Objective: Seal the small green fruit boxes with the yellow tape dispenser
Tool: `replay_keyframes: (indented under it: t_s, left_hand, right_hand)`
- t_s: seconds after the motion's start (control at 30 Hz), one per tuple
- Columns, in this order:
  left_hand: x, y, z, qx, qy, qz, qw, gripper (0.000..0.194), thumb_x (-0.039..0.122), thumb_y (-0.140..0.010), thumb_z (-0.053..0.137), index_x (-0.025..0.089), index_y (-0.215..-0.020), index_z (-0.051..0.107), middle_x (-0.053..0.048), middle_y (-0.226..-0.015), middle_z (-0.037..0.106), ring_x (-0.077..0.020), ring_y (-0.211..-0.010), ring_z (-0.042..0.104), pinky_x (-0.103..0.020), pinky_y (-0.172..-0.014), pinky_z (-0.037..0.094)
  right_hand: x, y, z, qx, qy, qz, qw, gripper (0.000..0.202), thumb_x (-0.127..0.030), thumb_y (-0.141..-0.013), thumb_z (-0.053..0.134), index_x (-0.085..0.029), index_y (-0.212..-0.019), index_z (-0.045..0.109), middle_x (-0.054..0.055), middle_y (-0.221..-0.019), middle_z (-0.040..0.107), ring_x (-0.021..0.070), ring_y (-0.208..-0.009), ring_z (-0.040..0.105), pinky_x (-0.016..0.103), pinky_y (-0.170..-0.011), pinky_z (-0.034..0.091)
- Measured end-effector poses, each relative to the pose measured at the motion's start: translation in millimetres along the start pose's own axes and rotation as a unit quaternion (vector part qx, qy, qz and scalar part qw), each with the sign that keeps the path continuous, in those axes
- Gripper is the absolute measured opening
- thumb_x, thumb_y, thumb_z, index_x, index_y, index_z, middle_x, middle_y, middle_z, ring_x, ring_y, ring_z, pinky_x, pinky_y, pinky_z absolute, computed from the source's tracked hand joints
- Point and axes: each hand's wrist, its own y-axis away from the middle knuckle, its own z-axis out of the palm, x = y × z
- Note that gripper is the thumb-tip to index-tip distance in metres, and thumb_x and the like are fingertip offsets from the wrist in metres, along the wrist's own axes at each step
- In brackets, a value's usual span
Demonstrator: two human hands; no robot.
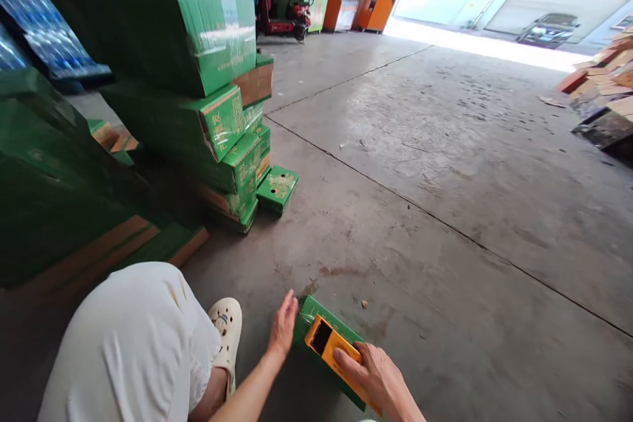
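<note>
A small green box (341, 326) lies on the concrete floor in front of me, low in the view. My right hand (373, 369) is wrapped round a yellow-orange tool (333, 353) with a dark window near its far end, held over the top of the box. At the box's left end is my left hand (284, 323), its fingers stretched out and holding nothing. Whether its fingertips touch the box is unclear.
Stacked green cartons (222, 46) rise at the left, with a small green box (278, 188) beside their base. My knee (133, 336) and shoe (228, 333) are at lower left. A red scooter (297, 16) stands behind; cardboard (606, 79) lies far right.
</note>
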Motion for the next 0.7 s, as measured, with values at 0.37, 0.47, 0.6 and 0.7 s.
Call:
replay_keyframes:
  t_s: [0.37,0.47,0.6,0.7]
  left_hand:
    - [24,23,-6.1,-0.074,-0.098,0.018,0.992,0.082,0.074,-0.094,0.051,0.019,-0.154,0.054,-0.017,-0.157,0.056,-0.0309,-0.150,0.049,-0.041,-0.126,0.035]
    - [19,25,-7.4,-0.070,-0.105,0.023,0.992,0.073,0.068,-0.098,0.049,0.020,-0.153,0.055,-0.015,-0.157,0.057,-0.0298,-0.150,0.050,-0.043,-0.126,0.036]
    - [10,25,-8.4,-0.068,-0.110,0.004,0.992,0.070,0.066,-0.100,0.049,0.022,-0.154,0.053,-0.012,-0.157,0.058,-0.0283,-0.151,0.048,-0.042,-0.126,0.036]
    - [4,25,-10.5,-0.067,-0.105,0.007,0.992,0.071,0.069,-0.099,0.049,0.026,-0.155,0.053,-0.010,-0.157,0.058,-0.0288,-0.150,0.049,-0.043,-0.124,0.038]
  right_hand:
    - [-2,9,-4,-0.039,-0.033,-0.034,0.998,0.054,-0.068,-0.092,0.055,-0.019,-0.074,0.069,0.005,-0.068,0.065,0.0194,-0.065,0.059,0.028,-0.058,0.031]
    - [13,22,-16,-0.038,-0.013,-0.029,0.999,0.057,-0.073,-0.087,0.063,-0.019,-0.069,0.068,0.005,-0.064,0.063,0.0177,-0.060,0.055,0.028,-0.057,0.030]
    - [35,48,-40,-0.057,0.026,0.016,0.998,0.054,-0.069,-0.086,0.067,-0.019,-0.068,0.068,0.007,-0.065,0.064,0.0180,-0.059,0.056,0.029,-0.056,0.029]
    - [40,61,-47,-0.079,0.049,0.046,0.995,0.049,-0.064,-0.090,0.063,-0.019,-0.072,0.070,0.008,-0.068,0.066,0.0174,-0.059,0.056,0.029,-0.055,0.028]
